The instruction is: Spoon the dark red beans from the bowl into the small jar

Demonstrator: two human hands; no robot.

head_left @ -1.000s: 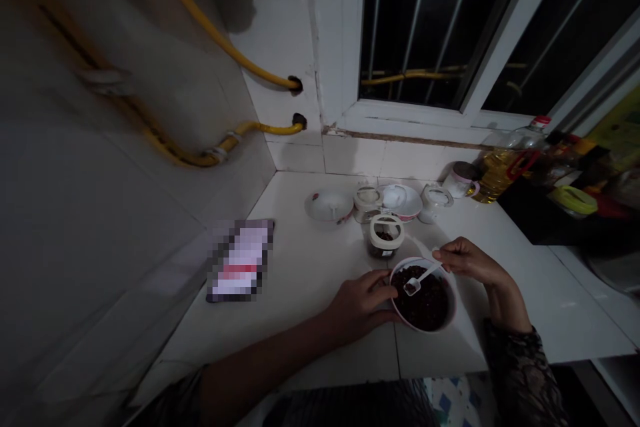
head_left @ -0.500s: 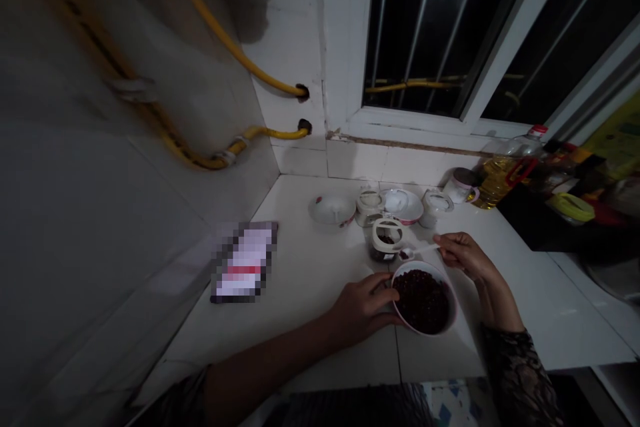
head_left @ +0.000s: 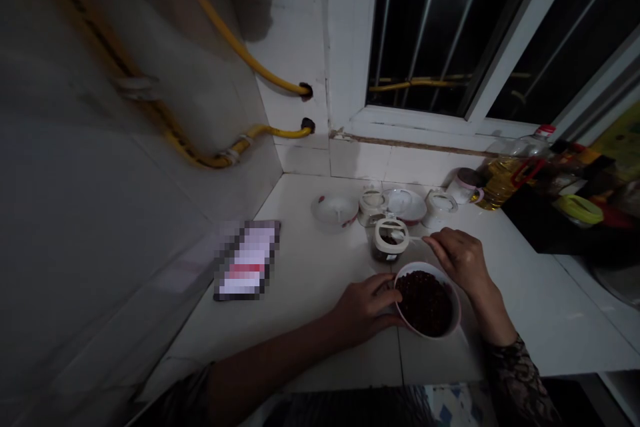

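My left hand (head_left: 373,305) grips the left rim of a white bowl (head_left: 454,279), thumb over the edge and fingers against the side. Dark red, crumbly food (head_left: 425,303) fills much of the bowl. My right hand (head_left: 457,255) pinches the handle of a small white spoon (head_left: 416,238). The spoon's head is at the opening of a seasoning jar (head_left: 390,251) with a pale rim and dark contents. That jar stands just behind the bowl. Two more jars, one left (head_left: 373,208) and one right (head_left: 440,208), stand farther back.
A glass bowl (head_left: 334,211) and a white dish (head_left: 413,207) stand near the back wall. To the right are a lidded mug (head_left: 463,185), an oil bottle (head_left: 505,173) and a green-lidded container (head_left: 579,209). A phone-like slab (head_left: 247,260) leans at the left wall.
My right hand has moved left with the spoon, whose head went from beside the dark seasoning jar to its opening. My left hand still holds the bowl.
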